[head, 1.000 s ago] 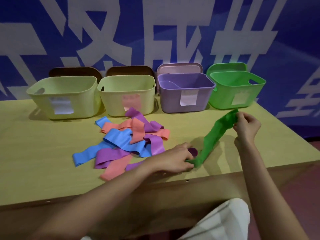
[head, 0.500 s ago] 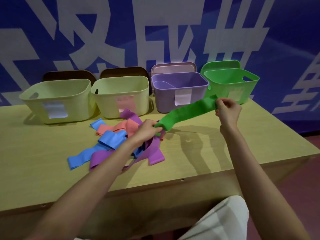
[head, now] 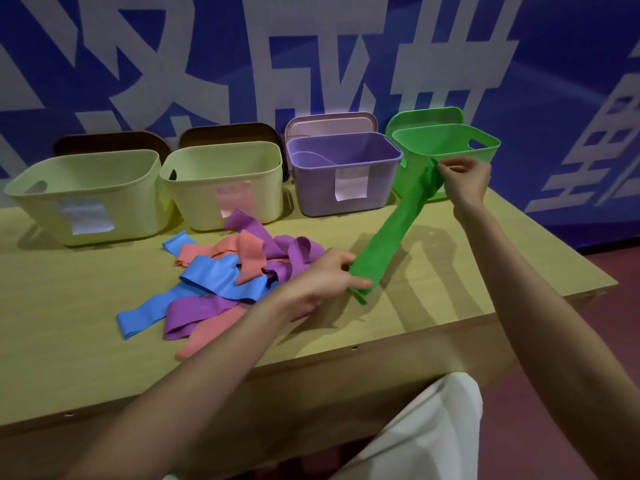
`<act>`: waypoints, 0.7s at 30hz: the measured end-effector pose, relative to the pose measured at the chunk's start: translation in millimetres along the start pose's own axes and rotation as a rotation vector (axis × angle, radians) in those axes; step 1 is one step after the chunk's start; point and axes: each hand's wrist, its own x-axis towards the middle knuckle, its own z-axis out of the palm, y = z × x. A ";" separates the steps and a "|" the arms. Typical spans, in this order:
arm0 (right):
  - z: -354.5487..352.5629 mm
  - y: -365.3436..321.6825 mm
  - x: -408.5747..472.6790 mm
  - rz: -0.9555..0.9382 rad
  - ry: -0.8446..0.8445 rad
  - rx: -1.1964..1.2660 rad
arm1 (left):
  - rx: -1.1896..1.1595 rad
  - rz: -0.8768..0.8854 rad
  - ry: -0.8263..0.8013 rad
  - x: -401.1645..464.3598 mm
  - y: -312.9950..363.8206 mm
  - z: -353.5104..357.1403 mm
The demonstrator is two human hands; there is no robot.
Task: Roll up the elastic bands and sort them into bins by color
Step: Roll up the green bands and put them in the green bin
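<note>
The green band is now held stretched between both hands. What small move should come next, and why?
Probably start rolling from the near end: the left hand pinches the green band's lower end just above the table, while the right hand holds the other end up before the green bin. The band hangs flat and unrolled, so rolling should precede dropping it in.

Head view, down over table (head: 86, 306)

The print on the bin labels (head: 351, 184) is too blurred to be read. The green bin (head: 446, 143) is partly covered by the green band (head: 388, 233), and the table (head: 69, 299) is cut off at the left edge.
</note>
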 end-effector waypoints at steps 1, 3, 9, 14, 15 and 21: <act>0.0 5.8 3.4 0.006 -0.023 -0.047 | -0.023 -0.018 0.010 1.5 -4.6 8.3; 1.8 20.0 8.5 0.017 -0.076 -0.163 | -0.120 -0.063 0.058 2.9 -14.4 21.7; 17.9 53.8 13.0 0.022 -0.191 -0.416 | -0.246 -0.017 0.105 -0.6 -35.5 39.5; 37.6 65.7 6.3 -0.076 -0.288 -0.579 | 0.004 0.093 0.188 -0.4 -46.8 42.3; 41.3 66.7 5.3 -0.090 -0.299 -0.592 | 0.079 0.108 0.173 -1.0 -47.3 43.3; 61.5 70.2 2.6 -0.134 -0.345 -0.549 | 0.523 0.208 0.247 -11.4 -51.9 48.7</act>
